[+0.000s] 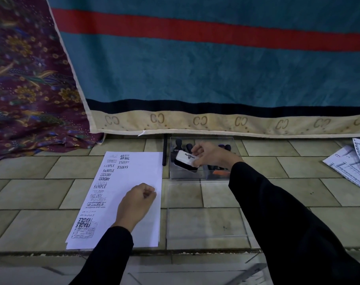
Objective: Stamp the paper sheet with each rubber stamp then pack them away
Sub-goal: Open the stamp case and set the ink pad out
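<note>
Right hand (211,155) grips the ink pad (186,161) over the box (181,176), at 2 o'clock from the sheet (142,167). Left hand (136,200) rests clenched on the sheet, holding nothing. We see many imprints and stamps (178,144) already boxed, so we judge stamping done and packing nearly complete. Lid (205,221), at 6 o'clock of the box, is off.

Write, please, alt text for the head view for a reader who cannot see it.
The right hand holds a white-and-black block marked Artline over a clear plastic box of dark-handled stamps. The curled left hand rests on a white paper sheet bearing black stamp marks.
</note>
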`<state>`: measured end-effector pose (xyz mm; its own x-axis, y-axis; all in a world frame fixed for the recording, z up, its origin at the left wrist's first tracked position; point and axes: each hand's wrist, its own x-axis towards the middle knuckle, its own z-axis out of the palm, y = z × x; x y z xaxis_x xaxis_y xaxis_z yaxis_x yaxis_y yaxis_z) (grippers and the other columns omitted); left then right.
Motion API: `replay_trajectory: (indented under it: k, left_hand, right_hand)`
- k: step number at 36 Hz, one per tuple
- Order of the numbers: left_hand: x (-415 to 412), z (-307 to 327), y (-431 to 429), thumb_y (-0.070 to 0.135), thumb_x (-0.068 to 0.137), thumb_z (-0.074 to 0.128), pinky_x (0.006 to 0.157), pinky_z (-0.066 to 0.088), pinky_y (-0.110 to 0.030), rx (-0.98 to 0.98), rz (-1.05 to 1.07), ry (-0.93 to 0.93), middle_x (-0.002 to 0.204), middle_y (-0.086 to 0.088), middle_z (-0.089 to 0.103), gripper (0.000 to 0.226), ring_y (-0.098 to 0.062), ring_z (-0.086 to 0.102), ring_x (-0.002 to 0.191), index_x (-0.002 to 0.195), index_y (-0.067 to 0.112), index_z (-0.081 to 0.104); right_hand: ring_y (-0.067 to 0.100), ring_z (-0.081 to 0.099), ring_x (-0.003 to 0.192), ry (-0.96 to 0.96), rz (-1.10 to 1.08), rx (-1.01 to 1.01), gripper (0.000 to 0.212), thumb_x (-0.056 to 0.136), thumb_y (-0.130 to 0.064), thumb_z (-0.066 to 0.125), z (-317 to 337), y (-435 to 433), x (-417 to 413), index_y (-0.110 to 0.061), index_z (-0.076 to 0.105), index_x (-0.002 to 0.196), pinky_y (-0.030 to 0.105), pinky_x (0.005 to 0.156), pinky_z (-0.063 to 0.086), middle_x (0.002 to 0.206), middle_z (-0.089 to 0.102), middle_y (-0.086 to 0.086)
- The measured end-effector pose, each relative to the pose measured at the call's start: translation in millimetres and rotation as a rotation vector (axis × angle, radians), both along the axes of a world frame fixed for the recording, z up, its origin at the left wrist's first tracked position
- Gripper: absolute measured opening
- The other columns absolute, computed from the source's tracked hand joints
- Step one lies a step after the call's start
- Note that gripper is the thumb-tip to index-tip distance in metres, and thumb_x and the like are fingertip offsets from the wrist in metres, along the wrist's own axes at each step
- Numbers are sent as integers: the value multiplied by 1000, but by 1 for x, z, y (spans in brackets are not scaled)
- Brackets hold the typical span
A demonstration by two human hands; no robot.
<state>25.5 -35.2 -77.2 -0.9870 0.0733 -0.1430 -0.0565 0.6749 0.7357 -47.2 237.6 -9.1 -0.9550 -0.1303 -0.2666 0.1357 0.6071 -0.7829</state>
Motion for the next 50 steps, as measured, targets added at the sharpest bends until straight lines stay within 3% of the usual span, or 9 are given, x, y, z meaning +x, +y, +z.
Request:
replay_trajectory:
  k: [3, 12, 20, 25, 29, 33, 38, 42, 50]
  left_hand:
    - [0, 0, 0, 33, 92, 60, 79, 48, -27, 1, 1, -5, 94, 19, 64, 4, -1, 60, 89, 95, 33, 63]
    - [1, 0, -1, 33, 93, 59, 74, 45, -25, -11, 6, 8, 94, 18, 64, 7, -3, 60, 89, 98, 32, 64]
    - [-3, 1, 0, 33, 93, 59, 71, 43, -24, 12, 6, 12, 94, 17, 64, 7, 0, 59, 87, 99, 32, 63]
    - [-10, 12, 11, 27, 89, 67, 66, 42, -14, 260, 1, 125, 103, 16, 62, 30, 2, 61, 82, 117, 32, 57]
    - [-12, 18, 17, 34, 81, 76, 72, 46, -13, 365, -171, 159, 122, 26, 54, 55, 6, 57, 97, 121, 52, 43]
    - [-13, 14, 19, 46, 71, 82, 75, 44, -17, 315, -236, 160, 126, 30, 47, 68, 8, 55, 101, 120, 59, 37]
    - [-9, -1, 19, 53, 69, 80, 80, 43, -19, 101, -282, 196, 121, 27, 47, 67, 6, 53, 104, 127, 41, 48]
    - [-7, -6, 21, 55, 72, 77, 84, 44, -23, -87, -294, 251, 121, 19, 48, 68, -3, 51, 108, 131, 34, 51]
    - [-15, -7, 25, 59, 73, 73, 92, 40, -29, -267, -337, 321, 121, 11, 53, 71, -11, 47, 113, 135, 35, 50]
  right_hand:
    - [12, 58, 93, -7, 31, 77, 46, 70, -17, 78, 1, -4, -2, -22, 53, 108, 23, 76, 50, 100, 58, -6]
    - [18, 60, 93, -4, 76, 233, 39, 73, -21, 76, 4, -14, -4, -22, 54, 106, 32, 80, 52, 99, 60, -3]
    - [18, 62, 93, 41, 30, 169, 42, 69, -24, 75, 11, -10, -1, -23, 54, 106, 35, 82, 52, 98, 64, -1]
    - [17, 63, 96, 106, 60, 98, 41, 69, -20, 77, 22, -15, 11, -26, 54, 102, 33, 85, 53, 102, 64, 1]
    - [16, 62, 98, 159, 119, 110, 43, 70, -14, 78, 22, -26, 32, -23, 54, 105, 30, 85, 55, 107, 64, 2]
    - [17, 62, 99, 144, 171, 112, 44, 70, -10, 78, 12, -33, 54, -23, 52, 103, 30, 84, 55, 109, 63, 3]
    - [14, 59, 98, 153, 230, 285, 43, 71, -19, 77, -9, -34, 70, -21, 51, 106, 26, 78, 52, 109, 62, -1]
    - [13, 56, 94, 173, 245, 337, 41, 73, -18, 74, -26, -33, 72, -22, 51, 106, 17, 67, 40, 110, 60, 0]
    - [14, 54, 96, 208, 247, 370, 41, 74, -19, 73, -38, -37, 68, -24, 51, 109, 19, 74, 43, 113, 57, -1]
